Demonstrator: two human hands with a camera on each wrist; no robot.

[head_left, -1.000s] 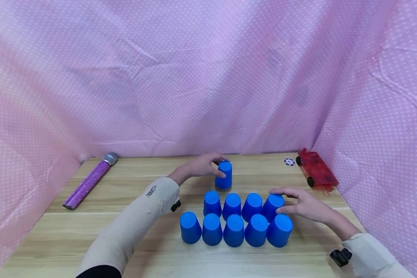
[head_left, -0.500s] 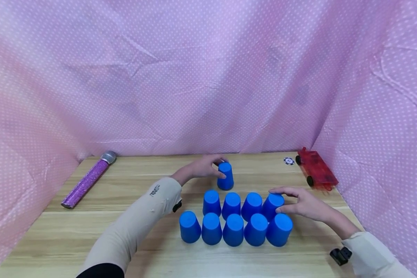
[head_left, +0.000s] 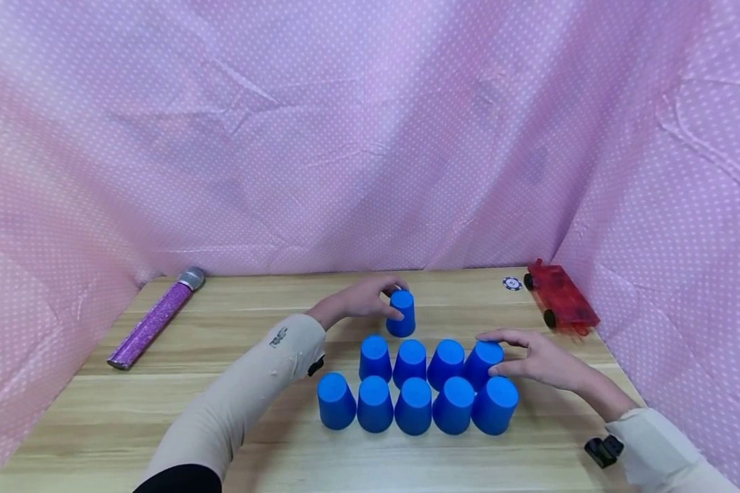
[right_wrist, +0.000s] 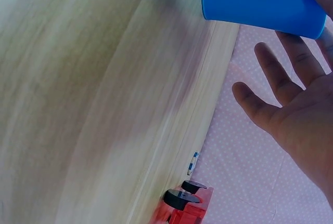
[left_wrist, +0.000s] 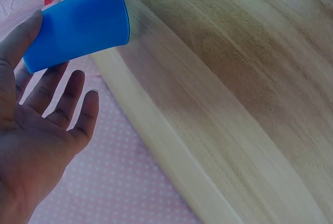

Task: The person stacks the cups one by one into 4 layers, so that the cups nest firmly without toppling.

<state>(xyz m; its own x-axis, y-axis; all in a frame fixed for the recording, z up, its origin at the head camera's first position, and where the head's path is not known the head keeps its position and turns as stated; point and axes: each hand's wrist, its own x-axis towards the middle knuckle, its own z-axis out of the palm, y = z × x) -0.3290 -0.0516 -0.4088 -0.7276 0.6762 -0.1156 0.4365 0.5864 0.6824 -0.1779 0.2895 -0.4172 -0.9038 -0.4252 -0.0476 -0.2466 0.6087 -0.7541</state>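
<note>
A pale wood desk [head_left: 129,418] meets pink polka-dot cloth [head_left: 345,137] along its far edge. At far left, a glittery purple microphone [head_left: 154,320] lies slantwise, its silver head near that edge; a wide stretch of wood separates it from the beige left sleeve [head_left: 234,383], which bears dark lettering too small to read. The left hand [head_left: 365,299] pinches a lone upside-down blue cup [head_left: 404,315] with thumb and forefinger, its other fingers loosely extended. This cup is between the far edge and the remaining cups, apart from both, with wood to its right. Nearer, upside-down blue cups stand close together: a front row of five [head_left: 413,412] and a back row of four [head_left: 410,364]. The right hand [head_left: 543,359] grips the back row's rightmost cup [head_left: 482,363]. Farther right, near the far edge, lies a poker chip [head_left: 512,283], its print illegible, just beside a red toy car [head_left: 564,299] at the right corner.
</note>
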